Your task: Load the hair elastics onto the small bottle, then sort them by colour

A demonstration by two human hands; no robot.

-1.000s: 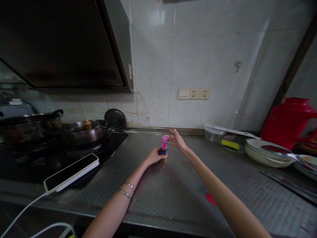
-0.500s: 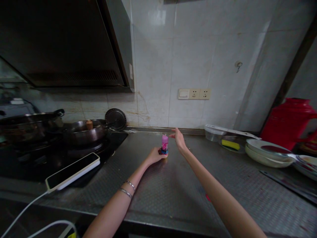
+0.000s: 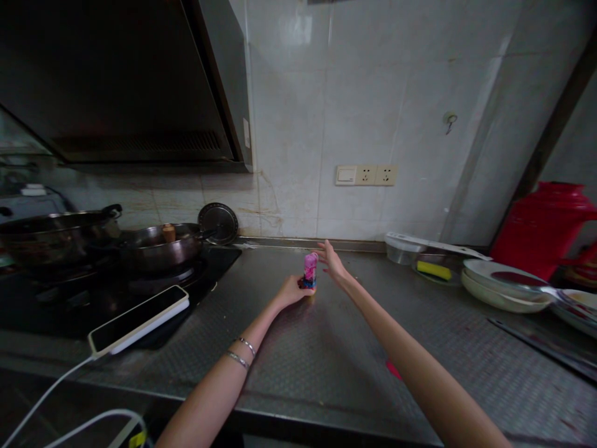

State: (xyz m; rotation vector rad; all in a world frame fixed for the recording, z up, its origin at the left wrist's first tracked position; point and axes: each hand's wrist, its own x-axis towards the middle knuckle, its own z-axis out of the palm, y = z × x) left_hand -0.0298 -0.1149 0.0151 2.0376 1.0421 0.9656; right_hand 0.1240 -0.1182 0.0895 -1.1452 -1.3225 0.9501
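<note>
A small bottle (image 3: pixel 310 272) stands upright on the worktop (image 3: pixel 289 367), in the middle of the scene, well apart from the other things. The left hand (image 3: pixel 290 291) is wrapped around its lower part from the left, gripping it. The right hand (image 3: pixel 334 264) is not closed on anything: its fingers are spread and slightly bent, with the tips at the right side of the bottle's pink top (image 3: pixel 310 259). Whether they touch it cannot be told.

As for progress, the bottle looks steadied at the base and the top is in place on it; nothing is seen taken off. How much is left to do at the top cannot be judged from this view.

The bottle is short and narrow, pink above, with darker, bluish colouring lower down and a yellowish bottom edge. Any lettering is too small to read.

Farther out, a red scrap (image 3: pixel 393 369) lies near the right forearm. On the left, a phone (image 3: pixel 140 318) with a white cable lies by the stove, which carries a pan (image 3: pixel 163 254) and a larger pot (image 3: pixel 51 239). On the right are a yellow sponge (image 3: pixel 433 270), stacked bowls (image 3: pixel 504 300) and a red jug (image 3: pixel 536 233).
</note>
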